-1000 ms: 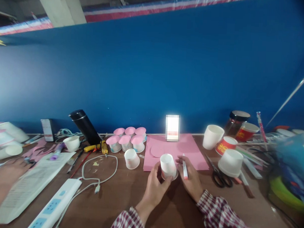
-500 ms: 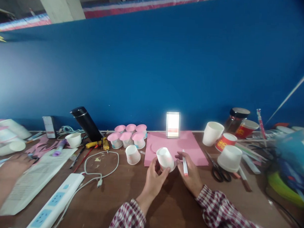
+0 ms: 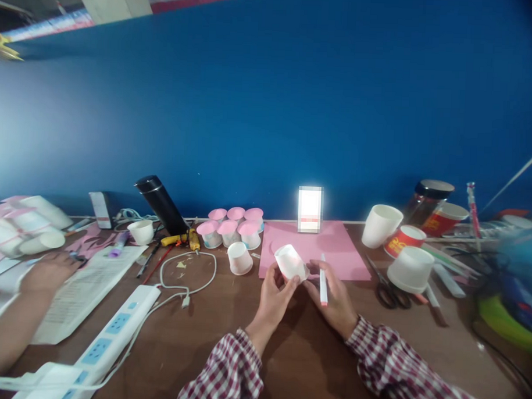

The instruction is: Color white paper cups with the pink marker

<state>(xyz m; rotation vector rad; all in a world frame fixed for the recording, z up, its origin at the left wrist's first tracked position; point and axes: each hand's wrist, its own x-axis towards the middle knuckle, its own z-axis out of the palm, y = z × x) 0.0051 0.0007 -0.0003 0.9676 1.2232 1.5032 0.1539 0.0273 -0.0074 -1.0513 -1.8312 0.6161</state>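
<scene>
My left hand [image 3: 275, 297] is closed around a white paper cup [image 3: 289, 259], tilted and held above the near edge of a pink paper sheet [image 3: 345, 257]. Pinkish marks show faintly on the cup's wall. In my right hand [image 3: 338, 302] lies a white marker [image 3: 323, 289] with a red end pointing toward me. The fingertips of that hand reach the cup's near right edge; whether they press on it I cannot make out. To the left stands another white paper cup [image 3: 240, 258], upside down, beside several cups with pink tops [image 3: 229, 228].
A lit pixelated screen [image 3: 310, 204] stands behind the sheet. Scissors [image 3: 392, 292] and white cups [image 3: 411, 268] are on the right. A power strip [image 3: 113, 322], its white cable [image 3: 175, 295] and a black flask [image 3: 161, 204] lie left. Another person's hand [image 3: 49, 273] rests at far left.
The view has tipped down and shifted a little left. The cup in my left hand has tilted further, and my right fingers have come closer to it.
</scene>
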